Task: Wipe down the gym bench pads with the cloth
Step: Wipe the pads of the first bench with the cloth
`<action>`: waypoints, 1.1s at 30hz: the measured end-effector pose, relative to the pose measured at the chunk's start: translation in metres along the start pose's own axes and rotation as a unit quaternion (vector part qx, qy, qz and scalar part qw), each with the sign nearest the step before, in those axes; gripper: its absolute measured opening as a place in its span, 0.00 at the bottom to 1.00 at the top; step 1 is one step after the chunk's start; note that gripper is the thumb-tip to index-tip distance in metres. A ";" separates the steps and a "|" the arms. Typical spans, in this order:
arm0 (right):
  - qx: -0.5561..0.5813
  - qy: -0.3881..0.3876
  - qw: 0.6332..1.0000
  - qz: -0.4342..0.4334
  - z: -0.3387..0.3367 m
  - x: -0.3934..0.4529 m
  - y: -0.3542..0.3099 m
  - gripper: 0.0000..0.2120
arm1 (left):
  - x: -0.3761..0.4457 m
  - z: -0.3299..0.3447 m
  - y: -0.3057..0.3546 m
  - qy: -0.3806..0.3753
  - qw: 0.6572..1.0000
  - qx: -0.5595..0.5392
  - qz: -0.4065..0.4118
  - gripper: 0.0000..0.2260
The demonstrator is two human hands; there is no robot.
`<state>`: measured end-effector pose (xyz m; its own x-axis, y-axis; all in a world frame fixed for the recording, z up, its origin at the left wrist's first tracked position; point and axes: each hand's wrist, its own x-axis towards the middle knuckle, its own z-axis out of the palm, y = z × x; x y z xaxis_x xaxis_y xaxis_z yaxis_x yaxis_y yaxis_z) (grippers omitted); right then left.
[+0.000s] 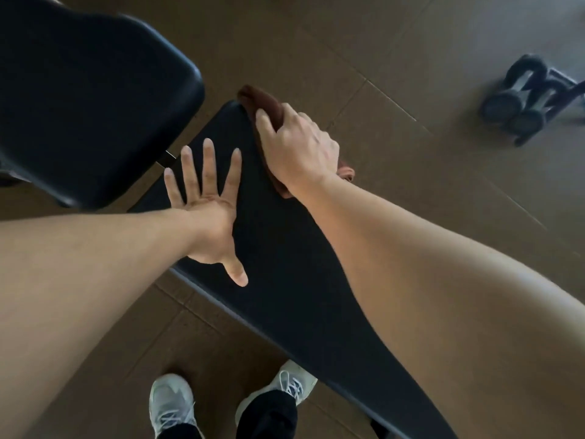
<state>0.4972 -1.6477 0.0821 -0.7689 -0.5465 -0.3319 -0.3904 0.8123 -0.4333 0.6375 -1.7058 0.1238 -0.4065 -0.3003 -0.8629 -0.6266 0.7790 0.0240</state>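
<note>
Right-hand fingers curl over a soft brown cloth, probably light and easily bunched, at the long bench pad's twelve o'clock end. Left hand, fingers spread wide, lies flat at nine o'clock.

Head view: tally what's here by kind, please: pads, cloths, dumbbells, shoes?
Bench pads: 2, the long pad and the wider pad
Brown cloth: 1, under the right hand
Dumbbells: 2
Shoes: 2
Total: 7
</note>
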 end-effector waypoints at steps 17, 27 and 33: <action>-0.048 0.054 0.967 0.246 -0.047 -0.107 0.159 0.25 | 0.006 -0.001 -0.004 -0.007 1.000 0.011 0.017 0.80; -0.004 0.123 0.988 0.092 0.013 -0.025 -0.001 0.21 | 0.009 0.011 -0.044 0.057 0.981 0.016 0.186 0.70; 0.127 0.211 0.957 0.155 0.038 0.024 -0.104 0.18 | 0.026 0.004 -0.187 0.256 0.912 -0.013 0.320 0.38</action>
<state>0.5383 -1.7528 0.0874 -0.9847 -0.1130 -0.1328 -0.0161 0.8173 -0.5759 0.7466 -1.8568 0.0949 -0.9473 -0.0110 -0.3201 -0.1648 0.8736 0.4579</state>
